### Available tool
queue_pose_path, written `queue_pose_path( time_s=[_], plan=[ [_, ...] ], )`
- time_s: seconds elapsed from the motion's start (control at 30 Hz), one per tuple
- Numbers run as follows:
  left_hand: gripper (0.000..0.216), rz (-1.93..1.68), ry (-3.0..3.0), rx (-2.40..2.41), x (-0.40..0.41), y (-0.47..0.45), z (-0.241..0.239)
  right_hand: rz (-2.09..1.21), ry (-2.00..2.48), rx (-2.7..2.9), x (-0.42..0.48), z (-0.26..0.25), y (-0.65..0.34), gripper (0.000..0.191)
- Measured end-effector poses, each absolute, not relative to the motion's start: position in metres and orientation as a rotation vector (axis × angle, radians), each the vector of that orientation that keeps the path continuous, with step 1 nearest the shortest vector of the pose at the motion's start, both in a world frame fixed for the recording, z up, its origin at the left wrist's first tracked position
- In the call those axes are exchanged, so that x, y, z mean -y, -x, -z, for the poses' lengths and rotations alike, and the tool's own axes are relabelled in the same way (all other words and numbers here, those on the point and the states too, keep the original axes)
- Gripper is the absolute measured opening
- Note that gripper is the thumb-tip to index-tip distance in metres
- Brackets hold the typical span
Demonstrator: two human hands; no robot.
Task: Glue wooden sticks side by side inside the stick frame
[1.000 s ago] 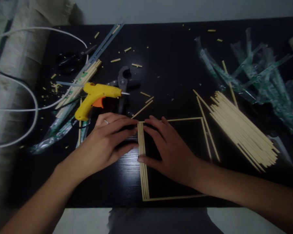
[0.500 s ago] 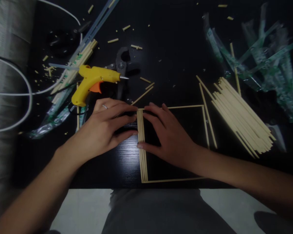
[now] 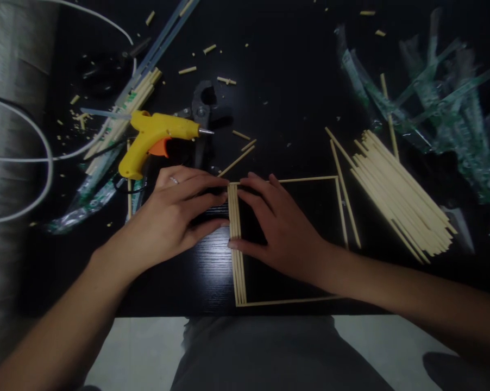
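Note:
A rectangular frame of thin wooden chopsticks (image 3: 306, 179) lies flat on the dark table. Several chopsticks are laid side by side as a strip (image 3: 237, 271) along its left side. My left hand (image 3: 180, 209), with a ring on one finger, rests its fingertips against the strip's left edge, fingers stretched and apart. From the other side, my right hand (image 3: 275, 225) touches the strip with thumb and fingertips spread, its palm above the frame's inside. Part of the frame's right and lower sides is hidden under my right forearm.
A yellow glue gun (image 3: 159, 136) lies beyond my left hand, near a dark cutter tool (image 3: 202, 108) and black-handled scissors (image 3: 102, 68). Loose chopsticks (image 3: 400, 195) lie in a pile at right. Plastic wrappers (image 3: 440, 103), cut-off bits and a white cable (image 3: 45, 157) surround them.
Both hands keep the same place on the strip of chopsticks. The view has shifted very slightly; nothing else has visibly moved.

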State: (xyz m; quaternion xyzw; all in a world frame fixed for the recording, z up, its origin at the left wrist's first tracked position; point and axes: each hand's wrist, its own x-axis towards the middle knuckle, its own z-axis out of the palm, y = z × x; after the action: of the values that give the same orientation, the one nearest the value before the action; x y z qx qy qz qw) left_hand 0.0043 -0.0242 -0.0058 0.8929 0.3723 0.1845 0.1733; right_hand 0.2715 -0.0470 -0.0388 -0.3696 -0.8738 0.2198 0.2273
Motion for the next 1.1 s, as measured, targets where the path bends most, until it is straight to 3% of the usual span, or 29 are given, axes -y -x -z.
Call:
queue_pose_path(
  time_s=[1.1],
  plan=[
    [0.03, -0.521, -2.527, -1.062, 0.0255, -0.0044, 0.0058, -0.598, 1.021, 2.42, 0.0482, 0.0391, -0.2707, 0.069]
  ],
)
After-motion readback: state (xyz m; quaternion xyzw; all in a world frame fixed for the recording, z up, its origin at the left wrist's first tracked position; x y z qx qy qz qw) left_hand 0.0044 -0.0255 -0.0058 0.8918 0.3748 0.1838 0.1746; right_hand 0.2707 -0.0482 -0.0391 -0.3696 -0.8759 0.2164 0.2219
